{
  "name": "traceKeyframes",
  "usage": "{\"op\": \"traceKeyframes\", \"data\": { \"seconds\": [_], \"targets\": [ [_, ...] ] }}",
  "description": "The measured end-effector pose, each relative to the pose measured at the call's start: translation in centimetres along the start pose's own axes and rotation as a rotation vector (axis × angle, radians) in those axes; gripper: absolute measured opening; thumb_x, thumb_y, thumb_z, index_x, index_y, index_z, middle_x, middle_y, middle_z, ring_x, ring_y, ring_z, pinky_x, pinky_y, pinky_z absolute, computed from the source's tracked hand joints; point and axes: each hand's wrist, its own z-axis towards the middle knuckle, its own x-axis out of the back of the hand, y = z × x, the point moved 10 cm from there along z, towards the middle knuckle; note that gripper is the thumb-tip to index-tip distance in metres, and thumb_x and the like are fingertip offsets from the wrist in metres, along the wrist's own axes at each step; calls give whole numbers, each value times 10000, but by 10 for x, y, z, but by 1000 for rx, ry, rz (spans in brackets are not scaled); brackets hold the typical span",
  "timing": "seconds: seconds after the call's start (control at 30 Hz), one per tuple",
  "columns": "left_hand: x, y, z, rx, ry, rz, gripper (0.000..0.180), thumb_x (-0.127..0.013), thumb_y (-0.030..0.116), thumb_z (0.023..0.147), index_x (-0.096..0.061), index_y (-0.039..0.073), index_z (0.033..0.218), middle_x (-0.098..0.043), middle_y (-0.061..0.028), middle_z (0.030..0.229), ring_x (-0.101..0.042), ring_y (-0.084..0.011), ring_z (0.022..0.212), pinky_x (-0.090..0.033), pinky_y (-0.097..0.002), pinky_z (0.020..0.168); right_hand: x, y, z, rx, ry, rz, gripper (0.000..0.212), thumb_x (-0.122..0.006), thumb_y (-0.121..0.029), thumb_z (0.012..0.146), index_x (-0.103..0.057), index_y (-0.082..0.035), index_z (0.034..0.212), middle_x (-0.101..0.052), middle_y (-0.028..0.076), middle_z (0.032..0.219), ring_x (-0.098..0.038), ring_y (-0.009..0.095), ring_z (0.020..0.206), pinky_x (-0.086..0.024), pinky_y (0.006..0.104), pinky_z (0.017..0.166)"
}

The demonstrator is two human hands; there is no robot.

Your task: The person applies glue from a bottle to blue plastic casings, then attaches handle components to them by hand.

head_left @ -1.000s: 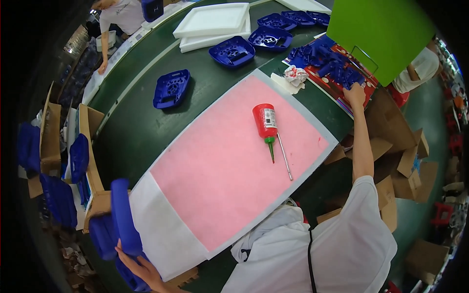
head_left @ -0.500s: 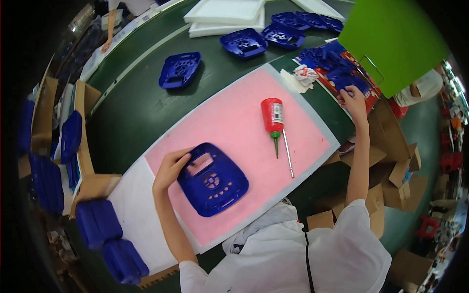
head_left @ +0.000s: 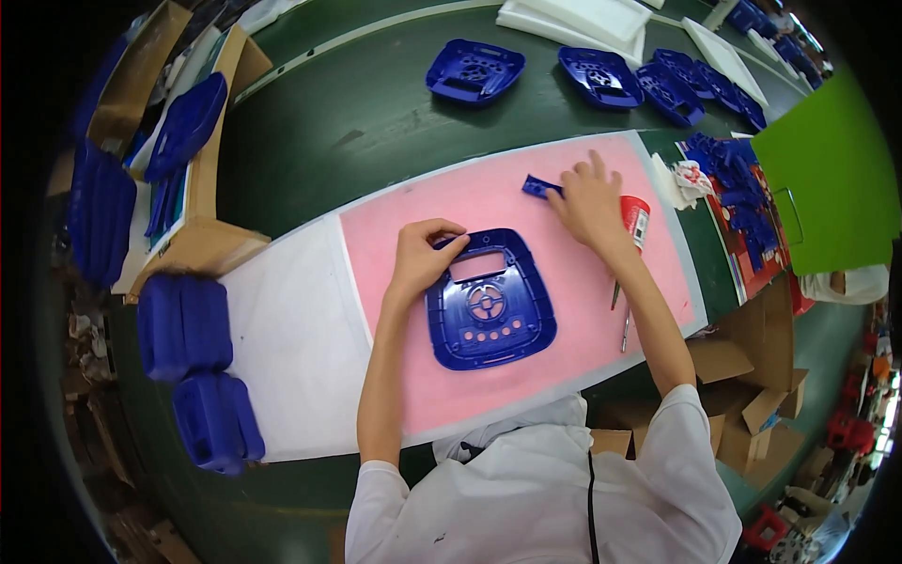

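Note:
On the pink sheet (head_left: 385,385) lies a blue plastic housing (head_left: 498,338), its ribbed inner side up, with a rectangular window, a round grille and a row of small holes. My left hand (head_left: 420,256) grips its upper left edge between thumb and fingers. Above and right of the housing, my right hand (head_left: 594,204) pinches a small blue plastic strip (head_left: 539,186) between thumb and index finger; its other fingers are spread. Close to that hand lie a red bottle (head_left: 636,214) with a green nozzle and a metal rod (head_left: 626,331), both partly covered by the hand and forearm.
More blue housings (head_left: 474,70) lie along the far side of the green table (head_left: 329,132), near white foam trays (head_left: 583,23). A pile of blue strips (head_left: 738,179) rests at right beside crumpled tissue (head_left: 692,181) and a green panel (head_left: 832,179). Stacked blue housings (head_left: 185,324) and a carton (head_left: 211,249) stand left.
My right hand has moved left from the pile of strips to above the pink sheet, bringing one strip. The housing is turned more upright, inner side now up. The view has shifted.

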Motion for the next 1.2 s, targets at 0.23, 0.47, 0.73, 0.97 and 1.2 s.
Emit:
{"op": "traceKeyframes", "data": {
  "seconds": [0.23, 0.47, 0.73, 0.97, 1.2],
  "targets": [
    [16, -10, 4, -48, -230, -408, 271, -614, 14, 865, -624, -29, 1133, -674, -121, 1076, -639, -162, 979, -489, -266, 852, 35, 99, -68, -588, -224, 66, 615, -625, -561, 807, -638, 48, 894, -656, 233, 863, -650, 370, 881, -509, 433, 736],
    [37, -22, 1, -44, -44, -342, 198, -663, 37, 842, -668, -11, 1033, -655, -45, 872, -578, -49, 763, -473, -198, 653, 2, 90, -73, -588, -563, 91, 776, -631, -655, 726, -659, 110, 855, -657, 254, 718, -675, 347, 658, -522, 411, 598],
    [33, -11, -3, -156, -98, -228, 208, -715, 51, 776, -695, 15, 979, -650, -8, 827, -499, -41, 678, -429, -181, 619, -14, 87, -54, -778, -515, 1070, 533, -694, -450, 820, -618, 30, 1040, -674, 107, 869, -689, 222, 743, -567, 325, 609],
    [41, -6, -4, -246, 11, -138, 209, -678, 13, 779, -684, -7, 987, -656, -59, 927, -581, -99, 785, -484, -219, 698, -54, -11, -47, -469, 215, 2109, 604, -696, -340, 865, -400, -93, 1330, -548, 152, 1271, -557, 285, 1164, -490, 454, 963],
    [43, -18, -2, -109, 47, -218, 152, -654, 37, 812, -706, -2, 949, -674, -34, 856, -571, -64, 733, -478, -205, 680, -51, -43, -51, -566, 68, 2060, 565, -744, -200, 836, -442, -52, 1289, -575, 131, 1227, -578, 229, 1107, -501, 357, 928]
  ]
}}
